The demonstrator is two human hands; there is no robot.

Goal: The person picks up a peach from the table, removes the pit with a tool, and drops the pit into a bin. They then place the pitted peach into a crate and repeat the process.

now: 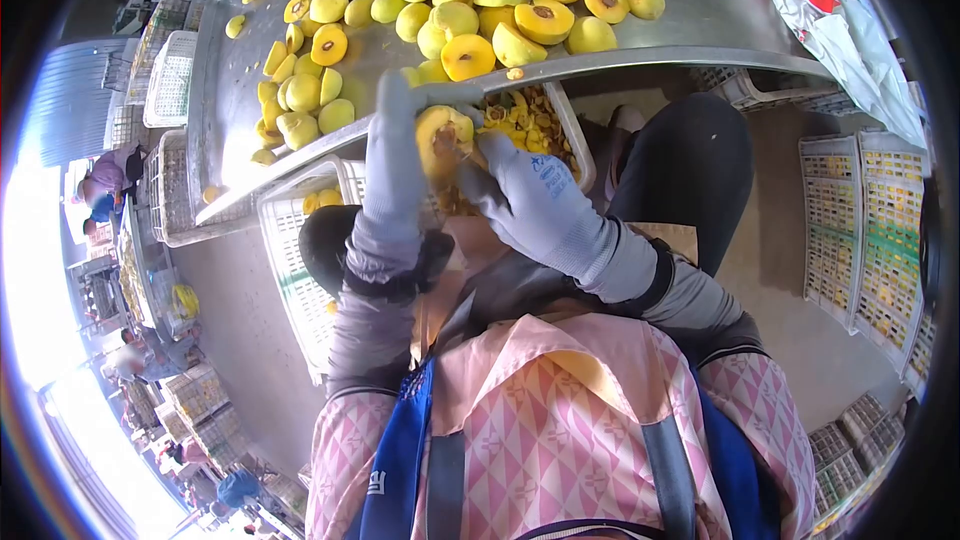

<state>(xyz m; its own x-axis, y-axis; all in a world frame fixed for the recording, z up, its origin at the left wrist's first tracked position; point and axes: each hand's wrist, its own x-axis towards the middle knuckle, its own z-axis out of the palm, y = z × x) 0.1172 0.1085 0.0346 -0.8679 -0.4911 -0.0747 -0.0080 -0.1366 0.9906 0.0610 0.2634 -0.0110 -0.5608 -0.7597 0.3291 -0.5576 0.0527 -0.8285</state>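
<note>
A yellow peach half point(441, 143) is held up over the table's front edge, its brown centre facing me. My left hand point(396, 145), in a grey glove, is closed on it from the left, fingers partly stretched upward and slightly blurred. My right hand point(545, 215), in a grey glove with blue print, is curled against the fruit's lower right side. Its dark fingertips meet the brown centre; whether a small tool is in them I cannot make out. Below the hands, a crate point(568, 130) holds yellow peach scraps point(520, 125).
Many peach halves point(545, 20) lie on the metal table point(690, 35). A white plastic bag point(850, 40) hangs over its right edge. A white crate point(295, 270) stands by my left knee. Stacked crates point(860, 230) stand at right. Other people point(110, 180) are far left.
</note>
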